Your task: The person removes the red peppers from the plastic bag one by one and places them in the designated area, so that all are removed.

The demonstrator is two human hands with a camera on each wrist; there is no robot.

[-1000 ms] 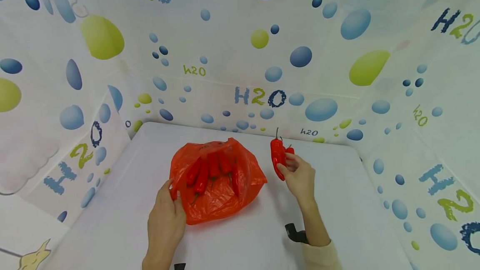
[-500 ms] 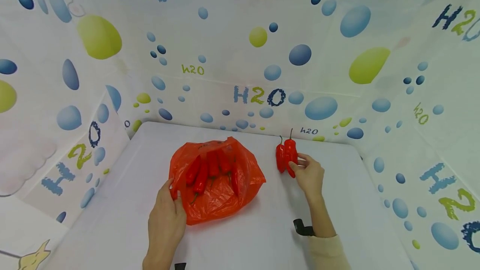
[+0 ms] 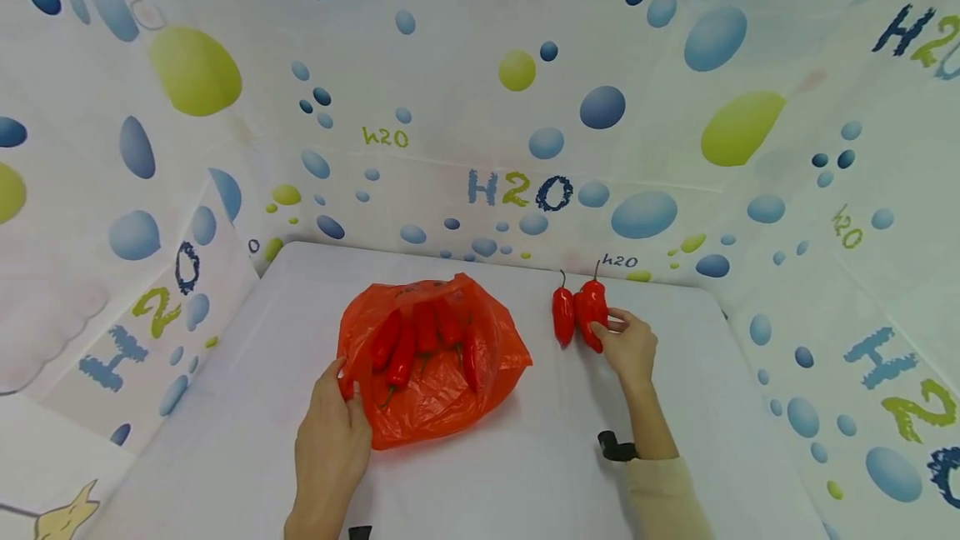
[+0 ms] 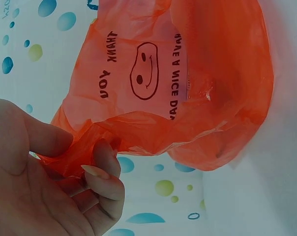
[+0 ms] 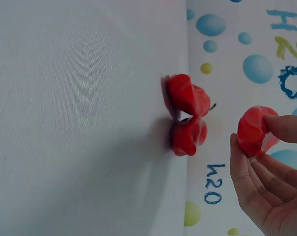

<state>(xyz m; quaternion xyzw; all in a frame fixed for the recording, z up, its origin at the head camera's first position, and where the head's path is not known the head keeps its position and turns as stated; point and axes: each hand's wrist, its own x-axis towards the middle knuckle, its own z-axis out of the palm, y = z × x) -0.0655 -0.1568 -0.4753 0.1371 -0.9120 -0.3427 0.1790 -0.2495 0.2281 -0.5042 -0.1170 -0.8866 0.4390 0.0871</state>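
Observation:
My left hand pinches the left rim of a red plastic bag, which gapes toward me. In the left wrist view the thumb and fingers grip bunched plastic, and mirrored print shows on the bag. Several red peppers lie inside it. With thumb and fingers, my right hand holds a red chili pepper, stem up. In the right wrist view this pepper is off the table, apart from two others lying side by side. The head view shows one lying pepper fully; the held one partly hides the second.
A white table carries everything. Around its back and sides hang pale sheets with blue and green dots and "H2O" lettering. A black strap piece sits at my right wrist. White tabletop lies between the bag and the peppers.
My right hand has moved to the right with its pepper, bringing the lying peppers behind it into view. The left hand and the bag stay where they were.

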